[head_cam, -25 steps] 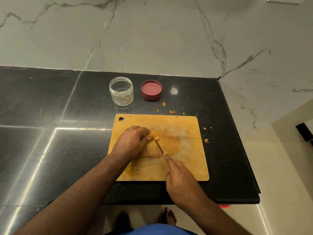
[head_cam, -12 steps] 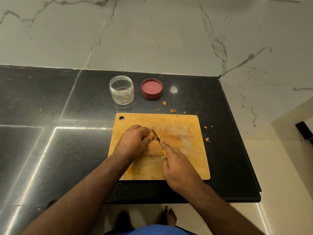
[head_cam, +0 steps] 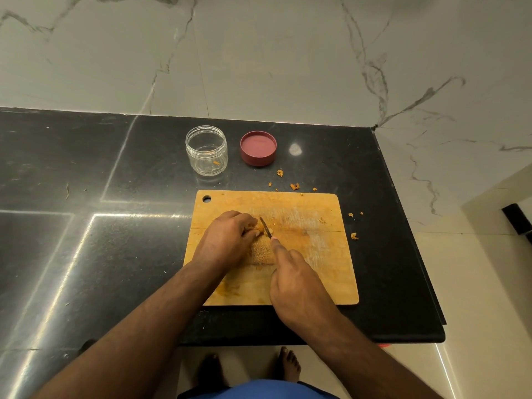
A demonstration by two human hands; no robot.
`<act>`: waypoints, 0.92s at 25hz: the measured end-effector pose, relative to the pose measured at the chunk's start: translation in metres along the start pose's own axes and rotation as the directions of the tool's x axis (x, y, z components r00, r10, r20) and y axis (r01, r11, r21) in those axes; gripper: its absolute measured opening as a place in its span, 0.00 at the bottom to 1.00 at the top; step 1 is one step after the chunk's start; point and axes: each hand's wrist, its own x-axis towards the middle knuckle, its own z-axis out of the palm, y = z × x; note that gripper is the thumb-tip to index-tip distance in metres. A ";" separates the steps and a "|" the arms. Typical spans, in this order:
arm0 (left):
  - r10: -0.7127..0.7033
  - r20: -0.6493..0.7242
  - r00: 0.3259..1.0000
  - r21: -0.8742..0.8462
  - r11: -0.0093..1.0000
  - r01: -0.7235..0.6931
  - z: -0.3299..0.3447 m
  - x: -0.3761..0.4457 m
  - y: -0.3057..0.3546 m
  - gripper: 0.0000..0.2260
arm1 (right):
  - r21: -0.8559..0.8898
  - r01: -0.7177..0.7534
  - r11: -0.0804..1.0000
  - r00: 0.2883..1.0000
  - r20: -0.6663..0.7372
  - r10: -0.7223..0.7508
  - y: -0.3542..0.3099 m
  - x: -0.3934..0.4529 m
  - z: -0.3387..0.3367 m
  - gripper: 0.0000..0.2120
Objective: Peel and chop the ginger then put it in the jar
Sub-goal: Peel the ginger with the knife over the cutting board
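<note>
On the wooden cutting board my left hand curls over a small piece of ginger and pins it down; most of the ginger is hidden under my fingers. My right hand grips a small knife, index finger laid along its back, with the blade set against the ginger beside my left fingertips. A clear jar stands open behind the board with a few orange bits inside. Its red lid lies upside down to the jar's right.
Ginger peel scraps lie scattered on the black countertop behind and to the right of the board. The counter's right edge drops off close to the board. A marble wall rises behind. My bare feet show below the front edge.
The knife slid forward from mid-board to the ginger at my left fingertips, and my right hand followed it. My left hand has stayed in place on the ginger.
</note>
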 end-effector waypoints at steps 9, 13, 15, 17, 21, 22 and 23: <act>-0.001 0.001 1.000 0.013 1.000 0.001 0.001 0.001 -0.001 0.13 | -0.001 -0.009 1.000 1.000 0.010 0.009 -0.001 -0.001 -0.001 0.27; 0.003 -0.004 1.000 0.002 1.000 -0.003 0.002 0.001 -0.001 0.13 | 0.002 -0.010 1.000 1.000 0.029 0.009 -0.003 0.000 -0.001 0.28; 0.008 -0.003 1.000 0.004 1.000 -0.008 0.002 0.001 -0.001 0.12 | 0.004 -0.011 1.000 0.999 0.041 0.010 -0.003 0.000 -0.003 0.28; 0.016 0.000 1.000 0.012 1.000 -0.016 0.002 0.001 -0.002 0.12 | 0.006 -0.007 1.000 0.998 0.061 0.006 -0.004 0.003 -0.006 0.28; 0.025 0.006 1.000 0.022 0.999 -0.026 0.001 0.002 -0.001 0.11 | -0.026 -0.006 1.000 0.996 0.093 0.009 -0.007 0.015 -0.006 0.29; 0.025 0.002 1.000 0.025 0.999 -0.025 0.001 0.002 -0.001 0.11 | -0.033 -0.012 0.999 0.996 0.089 0.015 -0.007 0.017 -0.005 0.29; 0.022 -0.003 1.000 0.026 0.999 -0.022 0.001 0.002 -0.001 0.12 | -0.032 -0.023 0.999 0.996 0.084 0.025 -0.007 0.016 -0.004 0.29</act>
